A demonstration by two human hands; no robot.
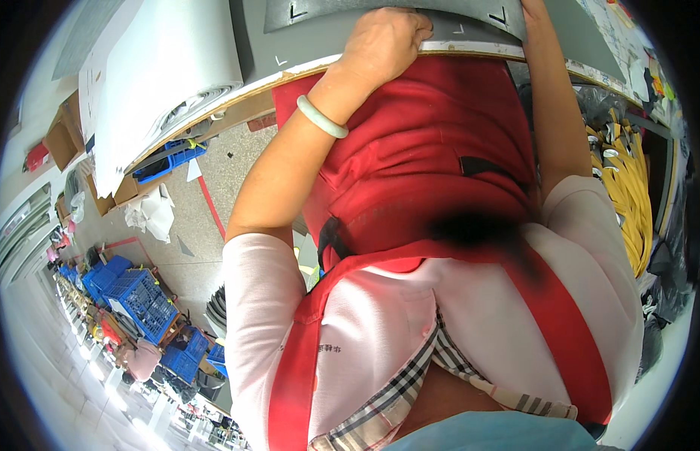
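My left hand [387, 43], with a pale bangle [322, 117] on the forearm, is at the table's front edge. Its fingers are curled together, and what they hold, if anything, is hidden. Beside and behind it lies a curved dark grey sheet [455, 9] with black corner marks, its near edge lifted in a bow. Along the sheet's right end is my right hand [532, 10]; the picture's top edge cuts it off, so its fingers do not show clearly. Under the sheet is a dark grey table surface [290, 41] with white corner marks.
A large white roll of sheet material [169, 52] lies at the table's left. Yellow strips [624, 188] hang at the right below the table. Blue crates [143, 301] stand on the floor at the left, with a crumpled white sheet [151, 210] nearer the table.
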